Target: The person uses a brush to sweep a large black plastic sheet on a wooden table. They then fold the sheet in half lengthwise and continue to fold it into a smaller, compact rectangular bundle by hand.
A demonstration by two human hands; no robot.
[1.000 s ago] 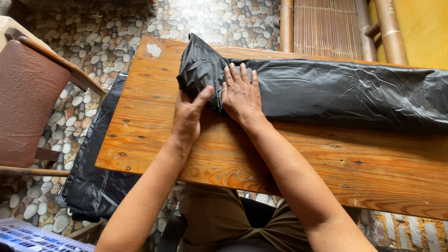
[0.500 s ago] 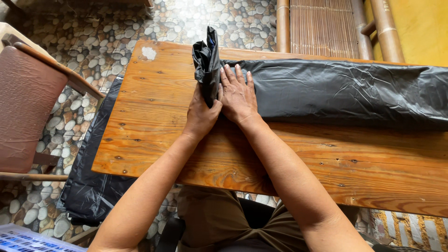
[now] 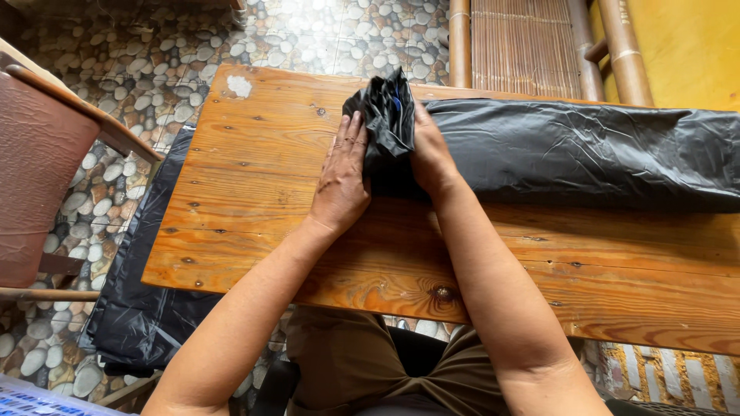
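Note:
A long black plastic bag [image 3: 586,150] lies folded into a strip across the wooden table [image 3: 254,169]. Its left end [image 3: 388,115] is folded up into a thick standing wad. My right hand [image 3: 429,154] grips that wad from the right, fingers wrapped behind it. My left hand [image 3: 341,179] lies flat on the table against the wad's left side, fingers straight and together, pressing on the plastic.
More black plastic [image 3: 142,308] hangs off the table's left edge down to the pebble-pattern floor [image 3: 139,85]. A brown chair [image 3: 38,162] stands at the left. Bamboo posts and a slatted panel [image 3: 524,46] rise behind the table, by a yellow wall [image 3: 686,46].
The bag's left end has been lifted off the table and folded rightward into an upright wad. My right hand went from lying flat to gripping it; my left hand moved flat beside it.

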